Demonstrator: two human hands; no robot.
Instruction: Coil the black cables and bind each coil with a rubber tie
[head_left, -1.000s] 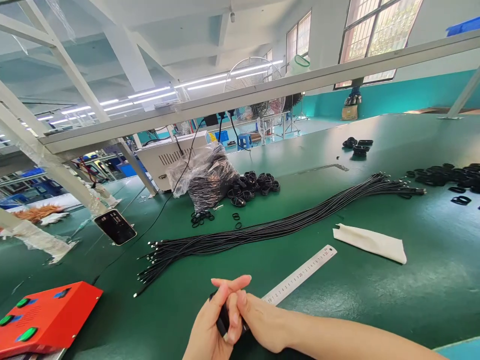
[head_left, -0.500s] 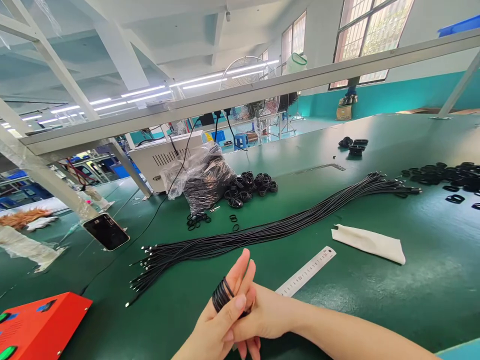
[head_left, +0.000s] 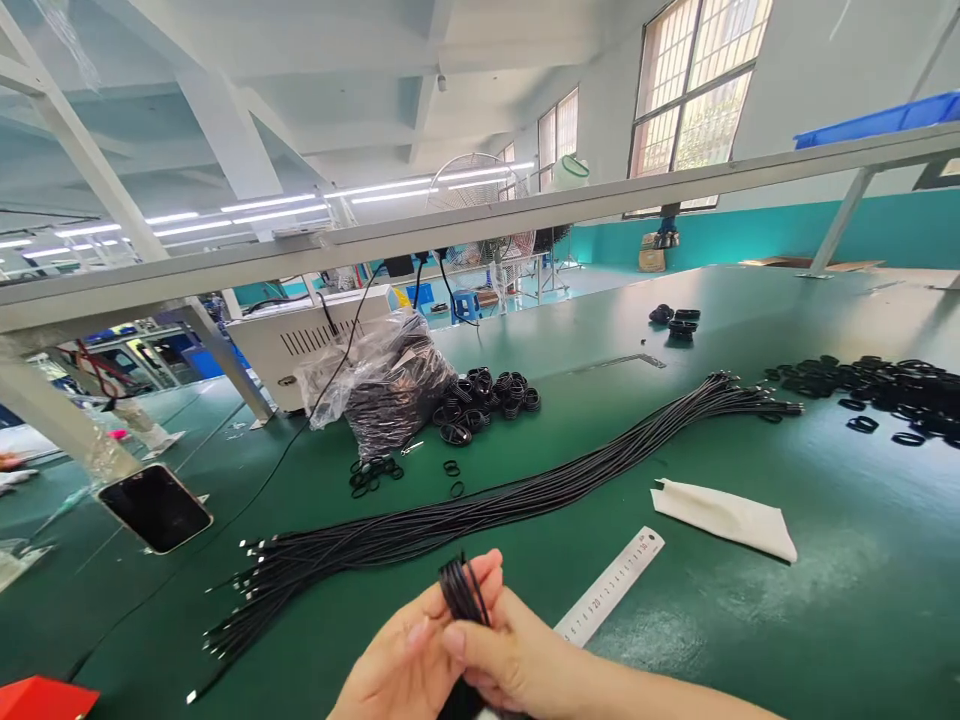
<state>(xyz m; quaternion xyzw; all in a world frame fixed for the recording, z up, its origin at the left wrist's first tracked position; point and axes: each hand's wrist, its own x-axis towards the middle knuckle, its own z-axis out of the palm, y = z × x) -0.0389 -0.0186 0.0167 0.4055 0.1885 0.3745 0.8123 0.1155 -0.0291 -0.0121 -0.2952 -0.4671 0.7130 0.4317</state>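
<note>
A stack of thin black rings point(head_left: 460, 592) sits around the fingers of my left hand point(head_left: 401, 655) at the bottom middle. My right hand point(head_left: 517, 650) closes over the same fingers, its thumb pressed against the rings. Both hands touch, and some fingers are hidden behind them. A dark patch shows below the hands at the bottom edge; I cannot make it out. Beyond the hands lies a long bundle of black cables point(head_left: 517, 495) with metal plug ends. A steel ruler point(head_left: 611, 590) lies partly behind my right wrist.
A white folded cloth-like piece point(head_left: 724, 520) lies right of the ruler. Black ring piles point(head_left: 487, 400) sit beside a clear plastic bag point(head_left: 397, 395); more black rings point(head_left: 885, 390) spread at right. A phone point(head_left: 156, 508) leans on the left post. A red box point(head_left: 45, 698) is bottom left.
My right hand has shifted its grip, and its thumb now presses the rings. The rings stand higher on my left fingers. The view has turned to the right.
</note>
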